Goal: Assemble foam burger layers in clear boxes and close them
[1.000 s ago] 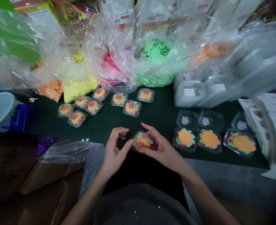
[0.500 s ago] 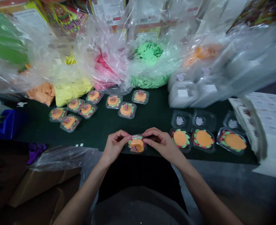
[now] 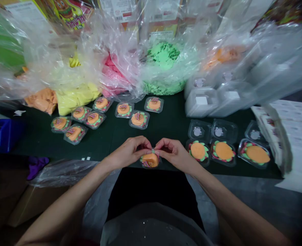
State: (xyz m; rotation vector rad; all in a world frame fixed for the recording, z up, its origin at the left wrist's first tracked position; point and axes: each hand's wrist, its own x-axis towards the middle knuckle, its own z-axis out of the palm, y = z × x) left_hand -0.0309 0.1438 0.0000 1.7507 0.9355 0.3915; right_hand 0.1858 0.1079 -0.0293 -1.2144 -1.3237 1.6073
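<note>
At the table's front edge sits a closed clear plastic container (image 3: 150,161) with an orange burger-shaped candy inside and a printed sticker on its lid. The fingertips of my left hand (image 3: 134,149) pinch its far edge near the middle. Right beside them, my right hand (image 3: 172,152) pinches the same edge with thumb and forefinger. The two hands almost meet there and hide part of the rim. Close to my right hand stands an open container (image 3: 198,150) holding an orange top over green and red layers, its lid folded back.
Two more open containers (image 3: 223,151) stand to the right, before stacked clear containers (image 3: 201,102) and sticker sheets (image 3: 294,136). Several closed containers (image 3: 138,119) lie left and behind. Bags of yellow (image 3: 76,97), pink (image 3: 112,77) and green pieces (image 3: 163,56) line the back. A blue bin (image 3: 2,135) is far left.
My left hand has slid right along the container's far edge, from its left corner to the middle. My right hand has shifted slightly left, so the fingertips are now closer together.
</note>
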